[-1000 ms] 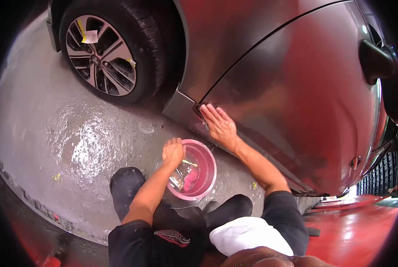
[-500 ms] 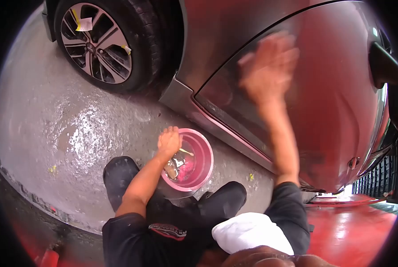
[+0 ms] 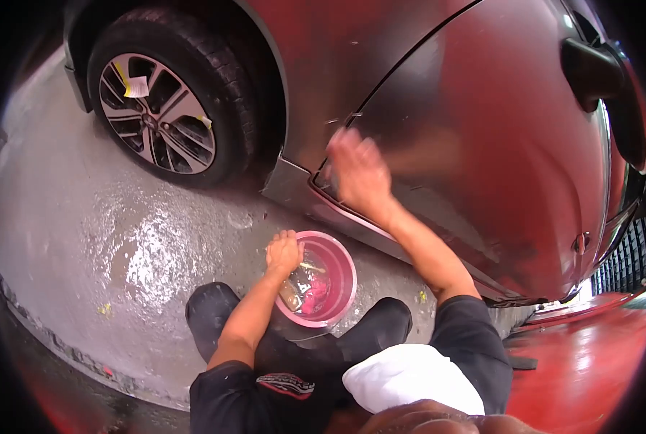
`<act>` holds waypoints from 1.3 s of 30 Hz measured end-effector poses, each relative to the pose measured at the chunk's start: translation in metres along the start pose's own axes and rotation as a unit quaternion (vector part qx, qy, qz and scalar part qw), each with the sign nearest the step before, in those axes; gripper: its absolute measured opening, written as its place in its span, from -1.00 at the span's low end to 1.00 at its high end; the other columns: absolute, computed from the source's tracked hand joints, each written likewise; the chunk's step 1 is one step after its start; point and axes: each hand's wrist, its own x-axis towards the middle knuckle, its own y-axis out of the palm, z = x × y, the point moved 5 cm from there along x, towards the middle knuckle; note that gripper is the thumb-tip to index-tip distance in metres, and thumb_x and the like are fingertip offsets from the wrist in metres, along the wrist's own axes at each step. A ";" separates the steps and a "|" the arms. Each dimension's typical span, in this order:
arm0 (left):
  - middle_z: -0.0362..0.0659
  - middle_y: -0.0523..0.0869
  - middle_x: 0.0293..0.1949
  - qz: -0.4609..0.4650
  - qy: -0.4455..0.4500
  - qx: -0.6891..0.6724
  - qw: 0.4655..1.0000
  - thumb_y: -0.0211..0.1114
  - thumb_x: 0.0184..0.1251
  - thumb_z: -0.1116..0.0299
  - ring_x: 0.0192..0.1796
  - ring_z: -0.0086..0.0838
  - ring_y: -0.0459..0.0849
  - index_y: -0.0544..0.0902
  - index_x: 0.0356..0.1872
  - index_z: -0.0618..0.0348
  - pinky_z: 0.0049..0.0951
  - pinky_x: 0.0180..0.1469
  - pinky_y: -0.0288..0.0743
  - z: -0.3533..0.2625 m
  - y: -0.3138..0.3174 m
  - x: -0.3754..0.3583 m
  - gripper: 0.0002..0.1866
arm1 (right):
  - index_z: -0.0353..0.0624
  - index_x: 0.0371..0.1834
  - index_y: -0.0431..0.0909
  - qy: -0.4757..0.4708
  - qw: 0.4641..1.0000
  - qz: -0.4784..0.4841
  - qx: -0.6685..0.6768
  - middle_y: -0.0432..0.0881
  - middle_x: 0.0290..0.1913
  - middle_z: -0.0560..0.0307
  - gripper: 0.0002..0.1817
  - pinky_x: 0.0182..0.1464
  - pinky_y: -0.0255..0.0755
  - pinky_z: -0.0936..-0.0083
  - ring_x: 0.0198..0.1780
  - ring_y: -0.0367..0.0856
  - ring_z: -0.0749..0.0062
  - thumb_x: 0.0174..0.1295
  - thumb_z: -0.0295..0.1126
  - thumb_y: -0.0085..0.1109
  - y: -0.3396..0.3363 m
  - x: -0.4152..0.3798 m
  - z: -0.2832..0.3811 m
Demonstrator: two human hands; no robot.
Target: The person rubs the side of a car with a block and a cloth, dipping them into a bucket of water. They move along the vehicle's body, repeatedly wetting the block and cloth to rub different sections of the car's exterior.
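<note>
My left hand (image 3: 284, 253) grips the rim of a pink bucket (image 3: 346, 278) on the wet floor between my knees. Inside the bucket are water, a tan block-shaped thing (image 3: 290, 296) and a thin pale stick-like piece (image 3: 310, 267). My right hand (image 3: 361, 172) lies flat, fingers stretched out, against the lower front corner of a dark grey car door (image 3: 475, 145). Motion blurs its fingers, and whatever may be under the palm is hidden.
A front wheel (image 3: 149, 123) with a paper tag on its spokes stands at the upper left. The side mirror (image 3: 590, 72) juts out at upper right, and a red floor area (image 3: 583, 369) lies at lower right. Wet grey concrete (image 3: 55, 210) shines on the left.
My right hand has swept down and to the left across the door, toward its front edge. My left hand remains on the bucket rim. The view has shifted slightly.
</note>
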 end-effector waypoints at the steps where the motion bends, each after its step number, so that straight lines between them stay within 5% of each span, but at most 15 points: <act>1: 0.06 0.69 -0.06 0.015 -0.004 -0.006 1.000 0.29 0.34 0.08 0.07 -0.05 0.68 0.61 -0.08 0.24 -0.08 0.10 0.61 0.000 -0.002 0.000 -0.60 | -0.18 0.47 0.32 -0.157 0.981 -0.116 -0.003 0.28 0.54 0.09 -0.36 0.60 -0.05 0.32 0.56 0.16 0.29 0.31 -0.21 -0.13 0.041 -0.045 0.023; 4: 0.05 0.68 -0.06 0.012 -0.008 -0.005 1.000 0.30 0.32 0.08 0.07 -0.05 0.68 0.61 -0.08 0.23 -0.08 0.08 0.61 0.001 0.005 0.001 -0.60 | -0.16 0.56 0.21 -0.154 0.987 0.027 -0.037 0.22 0.58 0.04 -0.29 0.61 -0.13 0.24 0.60 0.13 0.22 0.35 -0.14 -0.01 0.008 -0.009 -0.009; 6: 0.05 0.68 -0.06 0.006 -0.003 -0.010 1.000 0.30 0.32 0.08 0.07 -0.06 0.68 0.61 -0.09 0.23 -0.08 0.07 0.61 0.000 0.008 -0.006 -0.61 | -0.26 0.56 0.15 0.071 0.981 -0.175 0.039 0.12 0.61 -0.09 -0.28 0.62 -0.16 0.10 0.64 -0.03 0.04 0.39 -0.13 -0.04 -0.076 0.053 -0.097; 9: 0.04 0.69 -0.06 -0.003 0.003 -0.015 1.000 0.30 0.30 0.09 0.03 -0.07 0.69 0.61 -0.09 0.23 -0.09 0.04 0.62 0.001 0.008 0.002 -0.61 | -0.39 0.50 0.17 0.157 0.941 -0.297 0.033 0.17 0.54 -0.32 -0.24 0.56 -0.08 -0.04 0.54 0.12 -0.22 0.39 -0.06 0.01 -0.125 0.075 -0.144; 10: 0.04 0.69 -0.06 -0.014 0.018 -0.013 1.000 0.30 0.30 0.09 0.03 -0.07 0.69 0.61 -0.09 0.23 -0.09 0.04 0.62 0.000 0.005 0.003 -0.61 | -0.40 0.48 0.20 0.174 0.961 -0.213 -0.025 0.19 0.52 -0.32 -0.24 0.53 -0.03 -0.04 0.52 0.16 -0.22 0.36 -0.06 0.03 -0.118 0.064 -0.122; 12: 0.04 0.69 -0.07 -0.003 0.017 -0.009 1.000 0.31 0.29 0.09 0.00 -0.06 0.70 0.61 -0.09 0.23 -0.08 0.04 0.62 0.004 0.004 0.004 -0.61 | -0.22 0.47 0.30 0.012 0.999 -0.015 -0.030 0.33 0.49 -0.06 -0.27 0.55 0.03 0.13 0.55 0.21 0.15 0.25 -0.10 0.07 -0.037 0.009 -0.055; 14: 0.05 0.69 -0.07 -0.010 0.028 -0.013 0.999 0.30 0.30 0.09 0.00 -0.05 0.70 0.61 -0.09 0.24 -0.07 0.03 0.62 0.004 0.006 0.003 -0.61 | -0.08 0.49 0.31 -0.196 0.971 -0.113 -0.075 0.34 0.51 0.17 -0.33 0.64 -0.14 0.31 0.60 0.14 0.35 0.30 -0.12 -0.02 -0.009 -0.038 -0.046; 16: 0.06 0.69 -0.07 -0.006 0.031 -0.016 0.999 0.30 0.30 0.09 -0.01 -0.03 0.71 0.61 -0.09 0.24 -0.07 0.03 0.62 0.004 0.008 0.003 -0.61 | -0.04 0.39 0.42 -0.125 0.976 -0.094 -0.154 0.43 0.40 0.09 -0.34 0.54 0.03 0.17 0.43 0.34 0.23 0.22 -0.04 0.08 -0.042 -0.005 -0.084; 18: 0.06 0.69 -0.07 -0.007 0.017 -0.009 1.000 0.28 0.33 0.09 0.02 -0.02 0.69 0.61 -0.08 0.24 -0.07 0.03 0.62 0.000 0.007 0.000 -0.62 | -0.19 0.31 0.45 0.131 0.956 -0.226 -0.137 0.48 0.29 -0.12 -0.42 0.38 0.27 0.15 0.32 0.42 0.10 0.32 -0.06 0.02 -0.149 0.057 -0.152; 20: 0.07 0.68 -0.05 0.012 0.021 -0.006 1.000 0.26 0.35 0.10 0.03 -0.01 0.68 0.60 -0.07 0.23 -0.06 0.03 0.62 0.000 0.004 -0.005 -0.62 | -0.22 0.34 0.39 0.311 0.929 0.187 0.070 0.41 0.33 -0.25 -0.37 0.30 0.34 0.10 0.26 0.45 0.08 0.34 -0.01 0.04 -0.139 0.099 -0.233; 22: 0.07 0.68 -0.04 0.018 0.045 -0.001 0.999 0.24 0.37 0.11 0.05 0.00 0.67 0.59 -0.06 0.23 -0.04 0.03 0.62 -0.011 0.004 0.002 -0.63 | -0.22 0.35 0.42 0.358 0.918 0.062 0.160 0.45 0.30 -0.23 -0.35 0.28 0.32 0.12 0.21 0.48 -0.05 0.36 0.05 0.05 -0.153 0.090 -0.198; 24: 0.08 0.66 0.00 0.025 0.037 -0.005 0.999 0.21 0.41 0.14 0.08 0.01 0.65 0.58 -0.04 0.23 0.00 0.05 0.61 -0.003 0.004 0.002 -0.66 | -0.25 0.46 0.28 0.219 0.951 -0.217 -0.026 0.32 0.44 -0.25 -0.21 0.43 0.20 -0.01 0.40 0.35 -0.03 0.34 0.11 0.07 -0.134 0.059 -0.124; 28: 0.14 0.63 0.07 0.033 0.066 -0.039 0.997 0.17 0.45 0.19 0.16 0.08 0.60 0.55 0.08 0.20 0.01 0.26 0.47 0.019 0.025 0.004 -0.65 | -0.16 0.64 -0.02 0.216 0.949 -0.230 0.023 -0.09 0.65 -0.21 -0.13 0.63 -0.50 0.03 0.68 -0.28 -0.08 0.38 0.03 0.03 -0.037 -0.080 -0.184; 36: 0.10 0.64 0.10 0.067 0.135 0.093 0.984 0.18 0.41 0.24 0.26 0.01 0.54 0.48 0.17 0.19 0.24 0.50 0.05 0.012 0.008 0.003 -0.61 | -0.42 0.61 -0.24 0.546 0.770 -0.324 0.071 -0.24 0.63 -0.45 -0.15 0.60 -0.50 -0.09 0.66 -0.34 -0.30 0.43 -0.19 -0.09 -0.039 -0.096 -0.209; 39: 0.10 0.64 0.08 0.034 0.146 0.097 0.984 0.17 0.40 0.26 0.25 0.01 0.54 0.49 0.15 0.20 0.20 0.44 0.14 0.021 0.007 -0.002 -0.62 | -0.38 0.62 -0.21 0.419 0.857 -0.274 0.127 -0.28 0.63 -0.46 -0.09 0.59 -0.51 -0.16 0.65 -0.40 -0.36 0.39 -0.05 -0.07 -0.045 -0.014 -0.130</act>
